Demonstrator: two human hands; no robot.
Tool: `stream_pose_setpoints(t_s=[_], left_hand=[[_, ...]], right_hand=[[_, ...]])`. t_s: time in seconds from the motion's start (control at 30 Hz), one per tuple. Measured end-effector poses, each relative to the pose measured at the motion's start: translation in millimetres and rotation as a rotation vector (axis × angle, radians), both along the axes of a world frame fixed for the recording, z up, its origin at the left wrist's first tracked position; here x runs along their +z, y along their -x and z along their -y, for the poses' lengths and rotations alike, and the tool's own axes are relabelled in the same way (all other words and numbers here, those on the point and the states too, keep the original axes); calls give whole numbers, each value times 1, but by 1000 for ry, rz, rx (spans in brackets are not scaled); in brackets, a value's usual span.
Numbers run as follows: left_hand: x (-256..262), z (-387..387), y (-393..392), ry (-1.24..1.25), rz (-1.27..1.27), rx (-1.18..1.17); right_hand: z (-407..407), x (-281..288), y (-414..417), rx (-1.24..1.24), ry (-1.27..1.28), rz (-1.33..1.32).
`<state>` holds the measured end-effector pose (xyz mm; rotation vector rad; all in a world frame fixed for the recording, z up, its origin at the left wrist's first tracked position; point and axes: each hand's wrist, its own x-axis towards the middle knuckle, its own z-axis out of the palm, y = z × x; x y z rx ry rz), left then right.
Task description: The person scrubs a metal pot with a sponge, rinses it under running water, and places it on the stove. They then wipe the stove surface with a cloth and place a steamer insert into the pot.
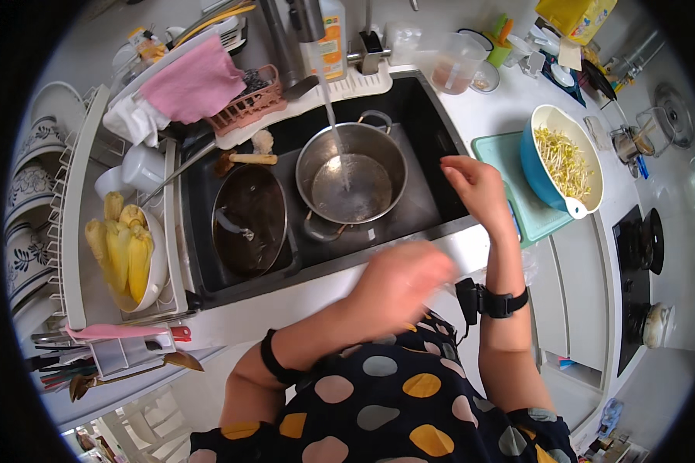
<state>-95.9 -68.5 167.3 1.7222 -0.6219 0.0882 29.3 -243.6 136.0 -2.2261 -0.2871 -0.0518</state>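
A steel pot stands in the black sink, with a stream of water falling into it and some water at its bottom. My left hand, blurred, is in front of the sink's near edge; its fingers look curled and I cannot tell whether they hold anything. My right hand hovers by the sink's right side, thumb and fingers slightly apart, nothing visible in them. To its right, a blue and white bowl of bean sprouts rests on a green cutting board.
Left in the sink lie an oval dark pan and a wooden-handled brush. Corn cobs fill a white bowl in the rack. A plastic jug stands behind the sink, a stove far right.
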Motion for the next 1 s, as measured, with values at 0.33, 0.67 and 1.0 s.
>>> stream_pose_setpoints(t_s=[0.33,0.67,1.0], left_hand=[[143,41,81,353,939,-264],[148,61,94,352,1032,-242],[150,111,94,391,1088,-208]], right_hand=[[-20,2,71,-150,-66,2],[-10,6,79,-97,-75,-3],[13,5,63,-9,-20,39]])
